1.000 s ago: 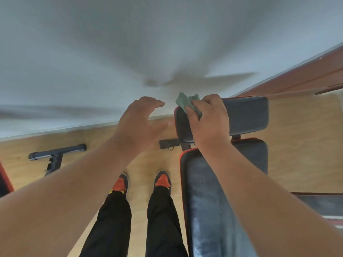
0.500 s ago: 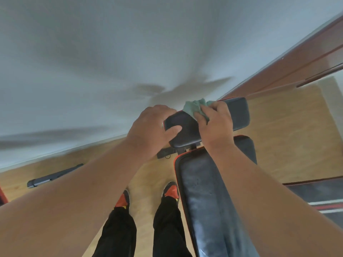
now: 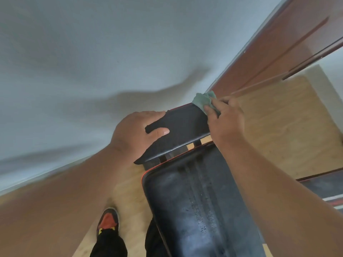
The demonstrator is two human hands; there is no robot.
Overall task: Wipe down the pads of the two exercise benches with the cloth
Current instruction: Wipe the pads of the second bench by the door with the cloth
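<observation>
In the middle of the frame the left hand (image 3: 134,135) grips the left end of the small black pad (image 3: 182,127): the fingers curl over its far edge and the thumb lies on its top face. The right hand (image 3: 225,120) is at the right end of the same pad and holds the green cloth (image 3: 203,101), bunched under the fingers, on the pad's upper right corner. This pad has a thin red edge and is tilted. Just below it, apart by a narrow gap with dark brackets, the long black pad (image 3: 200,210) runs to the bottom of the frame; its surface looks streaked. In the lower left one shoe (image 3: 107,220) with an orange top stands on the wooden floor (image 3: 278,127). A pale wall (image 3: 92,52) fills the upper left.
</observation>
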